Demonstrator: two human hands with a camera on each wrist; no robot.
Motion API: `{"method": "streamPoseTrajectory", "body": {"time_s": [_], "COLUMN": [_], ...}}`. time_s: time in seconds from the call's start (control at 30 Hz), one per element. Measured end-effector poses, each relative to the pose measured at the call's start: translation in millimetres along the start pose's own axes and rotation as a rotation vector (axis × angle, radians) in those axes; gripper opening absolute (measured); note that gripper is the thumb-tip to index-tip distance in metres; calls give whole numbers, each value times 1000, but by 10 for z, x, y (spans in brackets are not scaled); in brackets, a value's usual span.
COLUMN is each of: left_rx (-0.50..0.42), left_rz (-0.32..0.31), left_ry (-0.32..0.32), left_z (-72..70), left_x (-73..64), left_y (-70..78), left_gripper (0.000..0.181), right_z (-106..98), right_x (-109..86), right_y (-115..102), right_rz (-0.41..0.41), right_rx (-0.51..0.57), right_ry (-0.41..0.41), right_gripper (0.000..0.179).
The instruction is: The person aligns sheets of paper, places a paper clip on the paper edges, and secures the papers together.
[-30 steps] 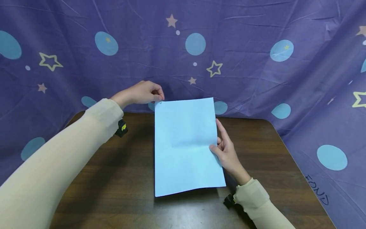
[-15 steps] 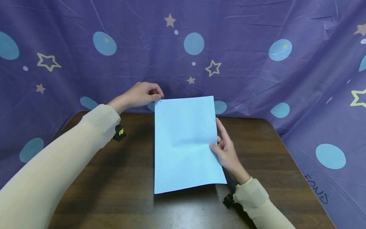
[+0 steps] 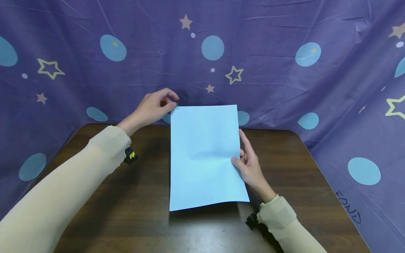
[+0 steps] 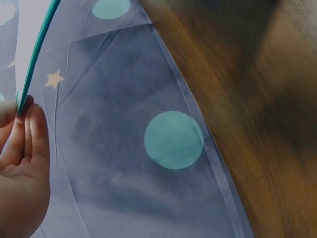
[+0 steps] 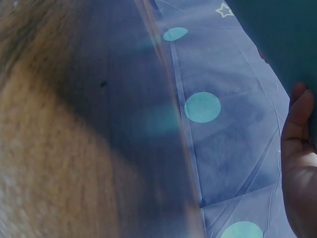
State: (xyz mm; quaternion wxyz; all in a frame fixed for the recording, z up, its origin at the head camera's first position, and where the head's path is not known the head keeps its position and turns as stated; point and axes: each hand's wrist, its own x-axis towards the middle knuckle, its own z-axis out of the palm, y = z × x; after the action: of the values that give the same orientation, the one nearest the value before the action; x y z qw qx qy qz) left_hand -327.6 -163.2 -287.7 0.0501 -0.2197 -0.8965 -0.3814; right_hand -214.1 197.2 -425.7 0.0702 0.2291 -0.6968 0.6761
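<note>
A light blue sheet of paper (image 3: 205, 140), faintly creased across its middle, is held up over the table in the head view. My right hand (image 3: 251, 168) grips its right edge, thumb on the front face and fingers behind. At the top left corner, a small green paper clip (image 3: 177, 106) sits over the paper's edge. There my left hand (image 3: 153, 107) pinches the clip, thumb in front. The left wrist view has the paper (image 4: 38, 52) almost edge-on between thumb and fingers, while the right wrist view catches its dark underside (image 5: 282, 34).
Below the paper is a dark brown wooden table (image 3: 139, 203) with rounded far corners. A purple cloth (image 3: 269, 80) with stars and blue dots hangs behind and along the sides. Black wrist devices (image 3: 130, 155) sit at both cuffs.
The left hand's wrist has dropped a little and its index finger has lifted, so more of the clip shows. The paper has risen slightly in view; the right hand keeps its grip.
</note>
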Motion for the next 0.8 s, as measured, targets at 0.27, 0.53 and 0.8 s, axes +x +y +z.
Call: {"method": "streamPoseTrajectory", "body": {"time_s": [0.27, 0.53, 0.8], "left_rx": [-46, -94, -136], "left_rz": [32, 53, 55], "left_ry": [108, 166, 243], "left_z": [113, 215, 293], "left_x": [-110, -172, -186], "left_y": [-34, -57, -54], "left_gripper": [27, 28, 27], "right_z": [-5, -9, -3], "right_x": [3, 6, 11], "right_y": [-7, 1, -13], "right_rz": [4, 0, -3], "right_rx": [-10, -16, -30], "right_ry": [16, 14, 22], "right_gripper": [95, 95, 94]}}
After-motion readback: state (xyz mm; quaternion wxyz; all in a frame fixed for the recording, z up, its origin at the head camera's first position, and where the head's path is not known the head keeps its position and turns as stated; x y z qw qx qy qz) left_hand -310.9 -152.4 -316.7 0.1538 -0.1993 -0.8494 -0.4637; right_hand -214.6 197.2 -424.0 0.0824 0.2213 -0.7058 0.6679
